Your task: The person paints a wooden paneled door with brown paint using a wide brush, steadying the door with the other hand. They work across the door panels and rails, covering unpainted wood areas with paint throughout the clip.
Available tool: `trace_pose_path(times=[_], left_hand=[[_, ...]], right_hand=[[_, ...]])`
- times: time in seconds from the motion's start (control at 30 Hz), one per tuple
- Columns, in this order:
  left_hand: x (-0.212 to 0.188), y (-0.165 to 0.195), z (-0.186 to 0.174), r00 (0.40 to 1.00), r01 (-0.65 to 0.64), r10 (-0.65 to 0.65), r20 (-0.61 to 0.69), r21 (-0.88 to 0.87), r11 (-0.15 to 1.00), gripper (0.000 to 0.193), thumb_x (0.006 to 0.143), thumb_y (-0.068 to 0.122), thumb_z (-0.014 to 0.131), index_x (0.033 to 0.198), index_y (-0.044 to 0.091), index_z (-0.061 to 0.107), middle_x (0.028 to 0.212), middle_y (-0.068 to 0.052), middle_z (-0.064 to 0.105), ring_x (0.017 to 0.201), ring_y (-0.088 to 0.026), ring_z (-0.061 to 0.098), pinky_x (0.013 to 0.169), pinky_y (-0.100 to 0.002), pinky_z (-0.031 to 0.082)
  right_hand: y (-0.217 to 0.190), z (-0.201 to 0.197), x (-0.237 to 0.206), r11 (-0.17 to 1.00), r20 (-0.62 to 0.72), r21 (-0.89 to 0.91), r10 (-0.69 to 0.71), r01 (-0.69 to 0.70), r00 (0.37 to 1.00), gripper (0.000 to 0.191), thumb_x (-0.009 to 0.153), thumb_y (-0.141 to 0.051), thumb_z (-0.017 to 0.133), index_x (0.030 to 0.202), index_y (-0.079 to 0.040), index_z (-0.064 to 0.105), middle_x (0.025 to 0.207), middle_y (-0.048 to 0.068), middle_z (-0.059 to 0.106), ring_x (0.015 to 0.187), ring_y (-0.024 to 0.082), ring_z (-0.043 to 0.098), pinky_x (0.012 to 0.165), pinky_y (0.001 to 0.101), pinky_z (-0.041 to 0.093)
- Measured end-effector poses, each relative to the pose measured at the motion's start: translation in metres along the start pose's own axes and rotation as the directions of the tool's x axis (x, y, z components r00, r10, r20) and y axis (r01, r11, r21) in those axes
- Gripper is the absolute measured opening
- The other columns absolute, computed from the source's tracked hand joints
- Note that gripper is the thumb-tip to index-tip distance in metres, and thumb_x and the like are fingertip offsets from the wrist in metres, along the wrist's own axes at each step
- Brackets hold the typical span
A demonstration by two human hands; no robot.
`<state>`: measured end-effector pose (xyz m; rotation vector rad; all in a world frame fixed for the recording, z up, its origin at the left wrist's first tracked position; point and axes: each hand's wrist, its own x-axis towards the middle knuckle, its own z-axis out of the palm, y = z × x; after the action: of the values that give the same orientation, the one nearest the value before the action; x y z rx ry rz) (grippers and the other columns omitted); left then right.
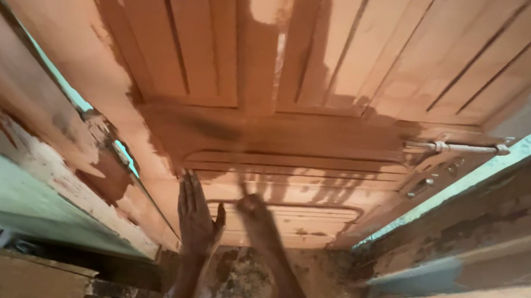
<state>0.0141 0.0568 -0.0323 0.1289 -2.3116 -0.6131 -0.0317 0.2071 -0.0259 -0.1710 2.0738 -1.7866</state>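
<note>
- Left hand (198, 216) lies flat against the door (296, 140), fingers pressed together.
- Right hand (253, 209), blurred, touches the lower panel; finger state unclear.
- Bolt (458, 147) sits near the right edge.

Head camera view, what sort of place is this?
Probably a building under renovation: a panelled wooden door half coated in brown stain, a peeling frame, and the left hand flat on the door while the blurred right hand works beside it.

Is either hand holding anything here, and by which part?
Left hand lies flat and open against the door, holding nothing. Right hand is blurred; what it holds cannot be told.
</note>
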Motion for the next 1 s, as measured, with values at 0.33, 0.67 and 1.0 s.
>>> trace_pose_path(times=[0.33, 0.67, 1.0], left_hand=[[0.043, -0.066, -0.077, 0.998, -0.017, 0.014, -0.069, -0.039, 0.999, 0.090, 0.100, 0.045, 0.055, 0.162, -0.006, 0.016, 0.169, -0.028, 0.020, 0.157, -0.046, 0.022, 0.127, -0.054, 0.022], [0.040, -0.135, -0.117, 0.999, 0.045, -0.045, 0.000, -0.029, 0.999, 0.090, 0.098, 0.042, 0.058, 0.162, -0.005, 0.016, 0.169, -0.028, 0.018, 0.157, -0.046, 0.019, 0.127, -0.054, 0.022], [0.042, -0.139, -0.122, 0.996, 0.030, -0.030, -0.086, -0.009, 1.000, 0.093, 0.097, 0.047, 0.058, 0.161, -0.006, 0.017, 0.168, -0.030, 0.020, 0.157, -0.046, 0.021, 0.128, -0.054, 0.020]], right_hand=[[-0.019, -0.056, 0.008, 0.839, -0.520, 0.513, 0.134, 0.183, 0.844, 0.022, 0.102, -0.023, 0.069, 0.114, -0.011, 0.054, 0.062, -0.006, 0.044, 0.041, 0.005, 0.037, 0.034, 0.0231, 0.029], [-0.062, 0.199, 0.027, 0.986, -0.261, -0.007, -0.161, 0.165, 0.952, 0.038, 0.107, -0.037, 0.066, 0.121, -0.004, 0.057, 0.080, 0.007, 0.056, 0.060, 0.009, 0.049, 0.047, 0.0272, 0.040], [-0.051, 0.148, 0.027, 0.995, 0.155, 0.093, -0.052, 0.038, 0.987, 0.057, 0.101, -0.043, 0.045, 0.150, -0.013, 0.045, 0.089, -0.006, 0.074, 0.046, 0.007, 0.040, 0.039, 0.0264, 0.039]])
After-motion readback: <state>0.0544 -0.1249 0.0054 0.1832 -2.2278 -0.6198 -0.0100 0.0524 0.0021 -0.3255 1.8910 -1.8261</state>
